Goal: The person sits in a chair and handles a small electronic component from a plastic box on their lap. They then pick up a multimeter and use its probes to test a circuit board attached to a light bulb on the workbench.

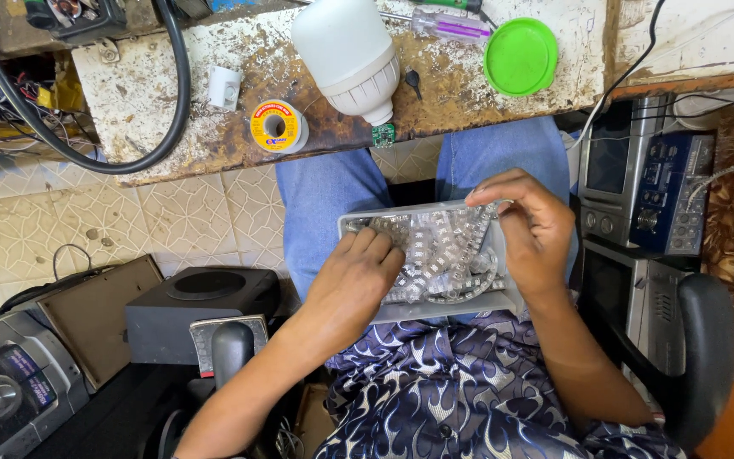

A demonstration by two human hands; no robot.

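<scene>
- Head view, looking down on a seated person's lap: 1 shallow grey plastic tray (pixel 503 299) rests across the 2 blue-jeaned thighs, just below the edge of a worn workbench (pixel 155 110).
- The tray holds a tangle of LED strips (pixel 445 255) — pale, with rows of small square chips; they overlap too much for me to count.
- The left hand (pixel 357 280) lies inside the tray, fingers curled down into the strips at its left end; whether it pinches one or only presses on them, I cannot tell.
- The right hand (pixel 535 228) is at the tray's upper right corner, thumb and fingertips pinched on the end of a strip.
- On the bench I count 1 large white LED bulb (pixel 352 58) lying on its side, with 1 small green circuit board (pixel 383 135) at its neck.
- 1 spool of solder (pixel 277 127) with a round yellow label and a dark centre hole sits left of the bulb; 1 small white cylinder (pixel 224 87) stands further left.
- 1 round green lid (pixel 521 56) lies to the right of the bulb — 1 clear-handled screwdriver (pixel 448 26) beside it.
- 1 thick black cable (pixel 172 102) loops over the bench's left end.
- Right of the person, 2 stacked audio units (pixel 643 187); lower left, 1 black speaker box (pixel 201 310).
</scene>
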